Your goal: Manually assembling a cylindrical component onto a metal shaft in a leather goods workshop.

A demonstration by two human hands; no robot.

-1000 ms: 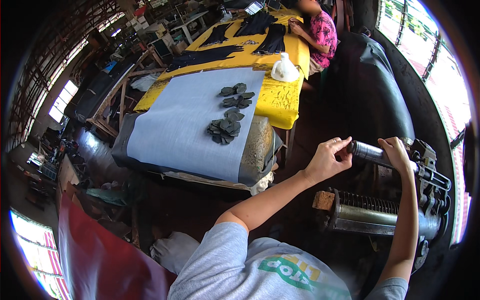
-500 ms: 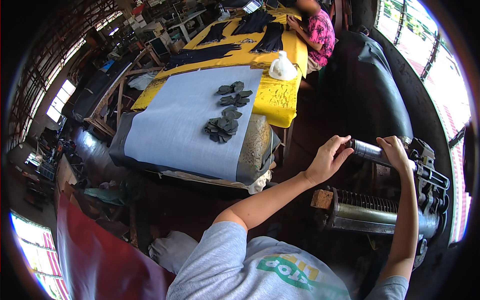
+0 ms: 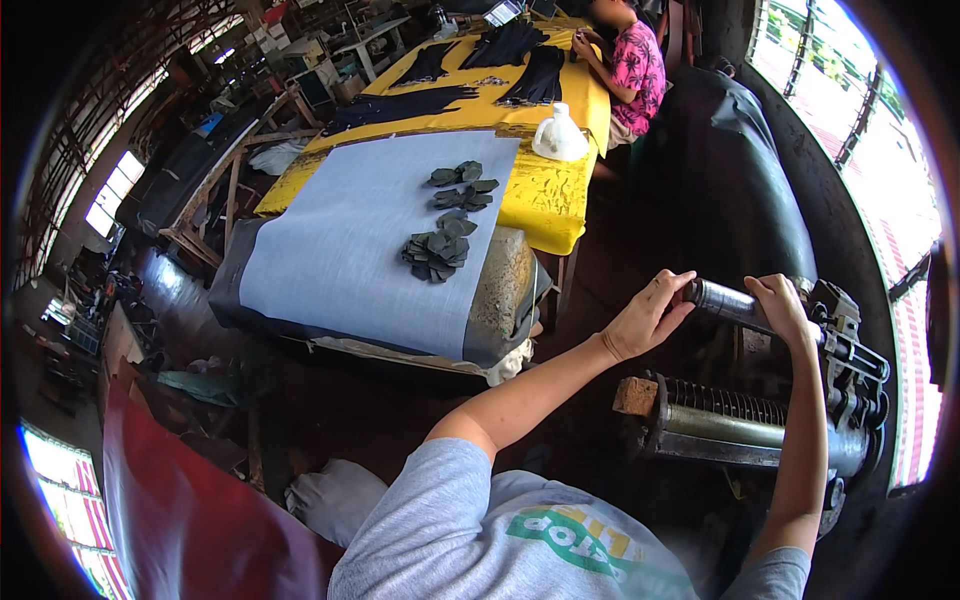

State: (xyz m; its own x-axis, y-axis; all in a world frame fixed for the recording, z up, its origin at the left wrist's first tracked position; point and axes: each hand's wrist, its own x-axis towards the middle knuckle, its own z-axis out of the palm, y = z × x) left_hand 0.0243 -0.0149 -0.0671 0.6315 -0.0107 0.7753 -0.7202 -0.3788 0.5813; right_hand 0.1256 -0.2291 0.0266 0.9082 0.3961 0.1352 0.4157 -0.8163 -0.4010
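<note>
A table (image 3: 550, 207) with a yellow cover is filling the upper centre of the frame. A pale sheet (image 3: 345, 240) is lying over its near end, left of centre, and a red sheet (image 3: 195, 490) is slanting across the lower left. A metal machine (image 3: 850, 400) is standing at the right edge. A co-worker (image 3: 640, 62) in a pink shirt is sitting at the table's top right corner. At right of centre, a metal cylinder (image 3: 728, 302) is jutting leftward from the machine. The right hand (image 3: 786, 310) is curling over the cylinder's machine side; its underside is not showing. The left hand (image 3: 645, 318) is holding thumb and fingers well apart around the free end; whether it is touching cannot be told. A white jug (image 3: 560, 140) is standing on the yellow cover, and dark pieces (image 3: 436, 252) are lying in clusters on the pale sheet.
</note>
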